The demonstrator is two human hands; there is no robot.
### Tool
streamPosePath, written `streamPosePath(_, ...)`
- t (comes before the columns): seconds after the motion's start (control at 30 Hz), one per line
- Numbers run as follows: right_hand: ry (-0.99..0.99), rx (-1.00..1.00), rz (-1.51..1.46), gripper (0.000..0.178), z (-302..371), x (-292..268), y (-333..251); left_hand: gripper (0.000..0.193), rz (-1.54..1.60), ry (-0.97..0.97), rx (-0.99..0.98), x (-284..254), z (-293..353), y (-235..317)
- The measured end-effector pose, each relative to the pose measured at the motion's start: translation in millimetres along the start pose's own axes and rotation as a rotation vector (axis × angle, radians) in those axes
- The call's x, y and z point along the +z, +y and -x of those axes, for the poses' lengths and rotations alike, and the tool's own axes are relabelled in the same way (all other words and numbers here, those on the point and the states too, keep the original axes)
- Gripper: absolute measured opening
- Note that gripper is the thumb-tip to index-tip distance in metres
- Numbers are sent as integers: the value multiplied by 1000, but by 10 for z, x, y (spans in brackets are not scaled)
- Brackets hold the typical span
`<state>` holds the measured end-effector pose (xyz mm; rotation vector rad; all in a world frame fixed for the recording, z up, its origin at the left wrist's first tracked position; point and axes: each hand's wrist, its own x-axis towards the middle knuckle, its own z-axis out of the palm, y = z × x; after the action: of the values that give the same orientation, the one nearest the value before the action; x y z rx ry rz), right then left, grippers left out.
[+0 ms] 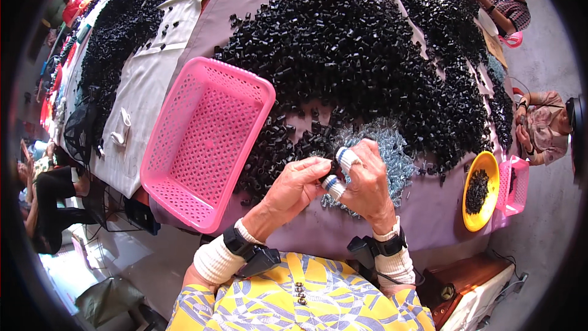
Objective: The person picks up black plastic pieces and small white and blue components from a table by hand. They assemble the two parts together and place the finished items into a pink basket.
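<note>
My left hand (289,189) has its thumb and fingers pinched on a small black part (326,178), which my hands largely cover. Close against it, my right hand (370,189) curls inward, with white, blue-striped cloth wraps on its thumb and a finger. Whatever its fingertips pinch is hidden or too small to name. Both hands are over the near side of a heap of small silvery metal pieces (395,159), possibly screws. Beyond them spreads a broad pile of short black parts (331,49).
A pink perforated basket (208,138) stands at my left, tilted. A yellow bowl (488,162) of black parts and a smaller pink basket (518,185) are at the right edge. More black parts cover both sides of the cloth-covered table (318,233). Other people sit left and right.
</note>
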<state>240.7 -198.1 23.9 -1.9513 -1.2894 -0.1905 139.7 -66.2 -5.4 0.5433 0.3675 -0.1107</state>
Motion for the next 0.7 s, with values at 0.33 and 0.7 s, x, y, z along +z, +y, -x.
streamPosePath(0.33, 26, -8, -51, 29, 46, 39, 30, 27, -12, 33, -14, -53, 20, -40)
streamPosePath(0.7, -1, -47, -95, 27, 65, 24, 18, 23, -110, -49, -62, -1, 62, -16)
